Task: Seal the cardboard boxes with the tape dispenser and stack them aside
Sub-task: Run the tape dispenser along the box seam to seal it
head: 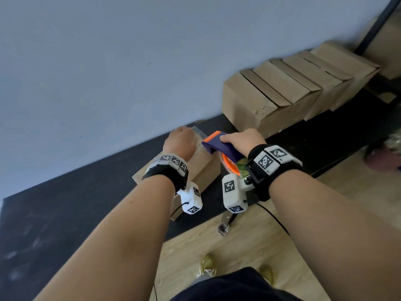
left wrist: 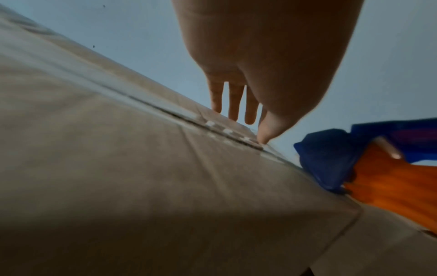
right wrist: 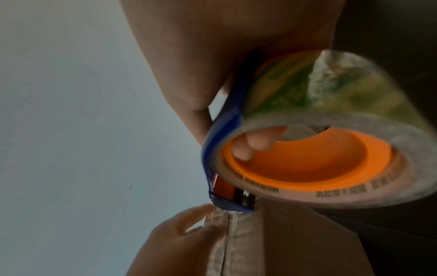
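A cardboard box (head: pixel 204 168) lies on the black mat, mostly hidden under my hands. My left hand (head: pixel 181 139) rests at its far end. In the left wrist view the fingers (left wrist: pixel 236 104) reach straight past the box (left wrist: pixel 141 168) edge, and the thumb tip presses clear tape on the centre seam. My right hand (head: pixel 239 139) grips the blue and orange tape dispenser (head: pixel 219 146), whose nose sits at the box's far right edge. In the right wrist view my fingers (right wrist: pixel 257 143) curl through the orange core of the tape roll (right wrist: pixel 307 162), and the blade end touches the box (right wrist: pixel 279 242) beside my left hand (right wrist: pixel 179 239).
A leaning row of several cardboard boxes (head: pixel 293 92) stands against the grey wall at the right. The black mat (head: pixel 65 203) meets wooden floor (head: pixel 217 246) near my shoes. A small metal tool (head: pixel 225 223) lies on the floor, and a black pole (head: pixel 377 22) stands top right.
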Available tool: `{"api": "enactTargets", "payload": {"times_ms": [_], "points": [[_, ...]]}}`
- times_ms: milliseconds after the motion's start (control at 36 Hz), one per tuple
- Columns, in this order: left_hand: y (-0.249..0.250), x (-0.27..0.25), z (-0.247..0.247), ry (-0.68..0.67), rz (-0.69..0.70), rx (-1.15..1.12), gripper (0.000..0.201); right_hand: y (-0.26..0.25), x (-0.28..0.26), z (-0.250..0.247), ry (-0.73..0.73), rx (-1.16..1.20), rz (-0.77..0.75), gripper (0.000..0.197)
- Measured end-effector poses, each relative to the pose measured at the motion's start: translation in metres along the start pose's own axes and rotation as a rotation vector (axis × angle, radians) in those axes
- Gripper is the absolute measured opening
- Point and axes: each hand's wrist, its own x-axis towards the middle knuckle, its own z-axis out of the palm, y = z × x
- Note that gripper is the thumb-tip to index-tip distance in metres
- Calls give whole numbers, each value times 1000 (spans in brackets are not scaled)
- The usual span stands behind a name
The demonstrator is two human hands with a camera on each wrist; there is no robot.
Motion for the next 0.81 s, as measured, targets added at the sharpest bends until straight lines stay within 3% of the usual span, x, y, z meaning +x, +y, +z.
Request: {"api": "enactTargets", "payload": {"times_ms": [83,222,306,583,805], "points": [[5,-16,0,-112,3,-6,36,0,-2,-2,-9,-9,-13,32],[3,-34,-6,-346,-26,-25,100,1,-8,-4,-36,-39,-37,33],[2,-36,-7,-416,-19,68,126,3,-12,-5,-53,-33,-54,33],[3,-43,7,-278,-20,109,121,16,-15,-12,-74,-6,-42,34],[3,-43,9,-249,-31,76,120,36,-12,-28,-87,-22,-8,34]]}}
